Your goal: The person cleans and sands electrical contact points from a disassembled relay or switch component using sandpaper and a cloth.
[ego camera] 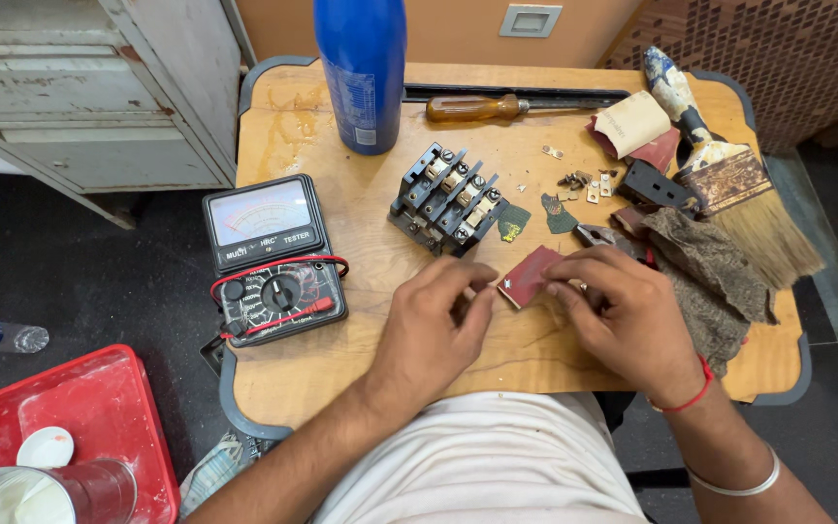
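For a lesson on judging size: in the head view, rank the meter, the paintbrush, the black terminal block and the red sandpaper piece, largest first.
1. Paintbrush, though it looks close to the meter
2. Meter
3. Black terminal block
4. Red sandpaper piece, pinched by both hands

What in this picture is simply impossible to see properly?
- Head view: whatever the left hand pinches is hidden by its own fingers.
- The red sandpaper piece is partly covered by the right hand.
- The blue bottle is cut off by the top edge.
- The small metal bits are too small.
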